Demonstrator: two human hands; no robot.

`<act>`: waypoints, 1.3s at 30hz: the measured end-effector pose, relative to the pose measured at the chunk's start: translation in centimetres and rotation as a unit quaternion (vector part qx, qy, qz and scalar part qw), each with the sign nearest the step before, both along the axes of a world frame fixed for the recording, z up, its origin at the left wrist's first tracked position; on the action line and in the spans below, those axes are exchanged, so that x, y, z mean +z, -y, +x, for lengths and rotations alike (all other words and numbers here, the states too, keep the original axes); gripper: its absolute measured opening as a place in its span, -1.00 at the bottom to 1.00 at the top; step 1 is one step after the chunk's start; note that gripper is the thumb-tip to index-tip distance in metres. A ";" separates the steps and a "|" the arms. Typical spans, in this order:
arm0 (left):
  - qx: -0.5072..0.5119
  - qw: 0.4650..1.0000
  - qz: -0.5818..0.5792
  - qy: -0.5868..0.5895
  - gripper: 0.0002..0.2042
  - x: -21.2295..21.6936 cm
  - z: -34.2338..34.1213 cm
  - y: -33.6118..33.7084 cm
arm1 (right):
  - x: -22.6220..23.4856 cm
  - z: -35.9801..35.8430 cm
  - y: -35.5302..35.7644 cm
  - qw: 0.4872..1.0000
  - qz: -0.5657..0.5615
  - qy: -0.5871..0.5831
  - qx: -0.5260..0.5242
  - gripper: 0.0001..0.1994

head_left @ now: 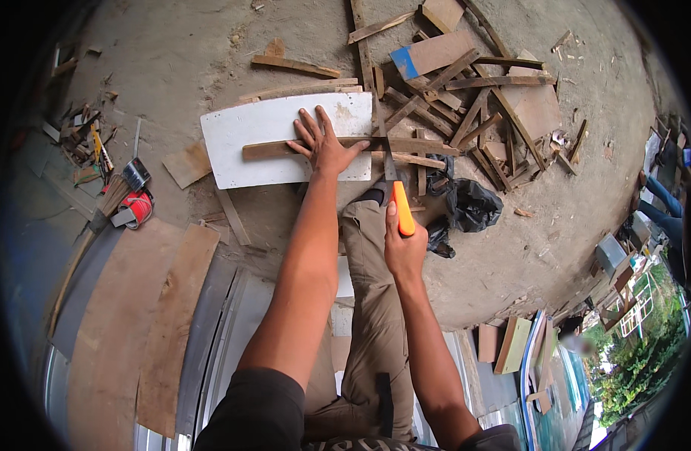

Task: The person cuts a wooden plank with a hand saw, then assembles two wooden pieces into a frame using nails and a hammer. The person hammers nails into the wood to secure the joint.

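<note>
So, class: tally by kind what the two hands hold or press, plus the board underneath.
Saw, orange handle: 1
Wood strip: 1
White board: 1
Hands, left and right: 2
Total: 5

Single head-worn fisheye view — steeply downward, close over the hands and the concrete ground [172, 45], edges bent.

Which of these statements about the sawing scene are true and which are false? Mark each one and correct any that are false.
1. The left hand presses flat on a wooden strip. True.
2. The right hand holds a saw with a blue handle. False: the handle is orange.
3. The strip lies across a white board. True.
4. The scrap wood pile lies on the person's left. False: it lies on the right.
</note>
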State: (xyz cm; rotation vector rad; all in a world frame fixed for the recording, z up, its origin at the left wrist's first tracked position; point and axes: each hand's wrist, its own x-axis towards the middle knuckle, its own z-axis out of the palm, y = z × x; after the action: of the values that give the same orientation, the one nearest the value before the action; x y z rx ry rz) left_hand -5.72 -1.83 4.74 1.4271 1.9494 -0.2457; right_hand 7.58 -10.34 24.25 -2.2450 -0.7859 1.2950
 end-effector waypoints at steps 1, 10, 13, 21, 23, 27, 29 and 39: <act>-0.006 1.000 0.007 -0.002 0.40 -0.2 -0.1 -0.1 | 1.4 -0.3 0.4 1.000 -0.005 -0.003 -0.018 -0.55; -0.011 1.000 0.024 0.015 0.40 -0.9 -0.5 -0.2 | 7.9 -0.5 2.4 0.998 -0.055 0.016 -0.004 -0.61; -0.014 1.000 0.016 0.014 0.39 -0.6 -0.3 -0.4 | -0.9 -0.4 -4.0 0.999 -0.027 0.030 0.032 -0.49; -0.011 0.999 0.029 0.023 0.39 -1.2 -0.6 -0.5 | 8.5 -1.0 4.7 0.998 -0.055 0.003 0.007 -0.63; -0.012 0.999 0.032 0.028 0.39 -1.4 -0.7 0.2 | 10.5 -1.1 3.7 0.998 -0.057 0.010 -0.019 -0.66; -0.013 0.999 0.037 0.031 0.38 -1.1 -0.7 0.1 | 3.7 -0.6 -1.1 0.997 -0.070 0.028 0.023 -0.59; -0.026 0.999 0.029 0.024 0.37 -0.8 -0.5 0.1 | -2.6 -0.7 -4.7 0.997 -0.019 0.045 0.051 -0.53; -0.022 0.998 0.044 0.028 0.33 -1.2 -0.7 0.3 | 10.7 -0.4 5.6 0.991 -0.127 -0.016 -0.045 -0.83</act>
State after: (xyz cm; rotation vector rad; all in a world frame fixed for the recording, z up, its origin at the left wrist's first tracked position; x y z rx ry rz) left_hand -6.46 -2.16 3.49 1.5191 1.9054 -0.1392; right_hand 7.19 -15.93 34.96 -2.4177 -0.5254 1.4525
